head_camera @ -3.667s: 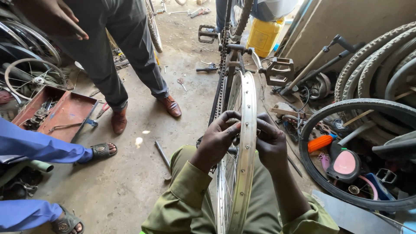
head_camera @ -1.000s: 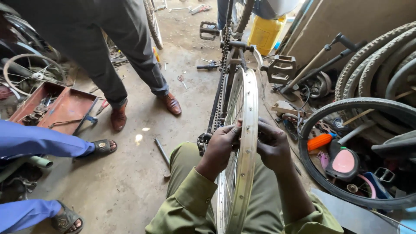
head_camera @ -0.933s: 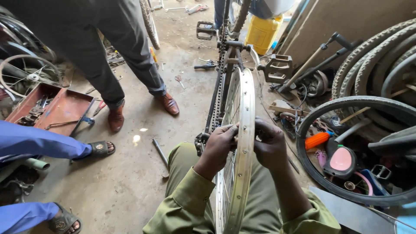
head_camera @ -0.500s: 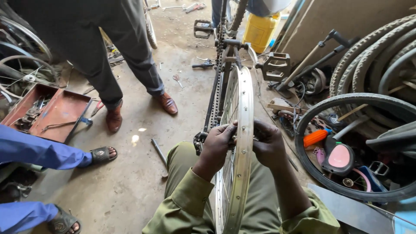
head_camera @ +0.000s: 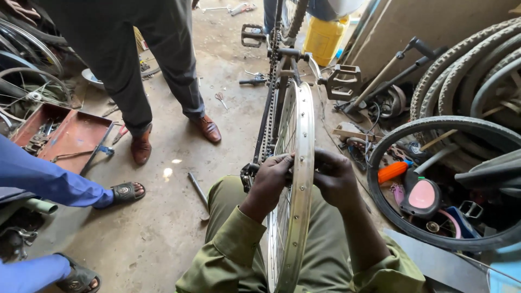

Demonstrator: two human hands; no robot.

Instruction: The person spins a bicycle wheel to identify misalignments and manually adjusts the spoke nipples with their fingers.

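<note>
With your left hand (head_camera: 271, 182) and right hand (head_camera: 334, 179) both clenched on the bare wheel rim (head_camera: 300, 179) standing upright between your knees, keep it steady and your fingers clear of the chain (head_camera: 267, 130) beside it.

A bare silver bicycle wheel rim (head_camera: 297, 179) is standing upright on edge, running away between the person's knees toward the bike's chain (head_camera: 267, 127). It is carrying no tyre, its spoke holes are showing, and thin spokes are crossing inside.
</note>
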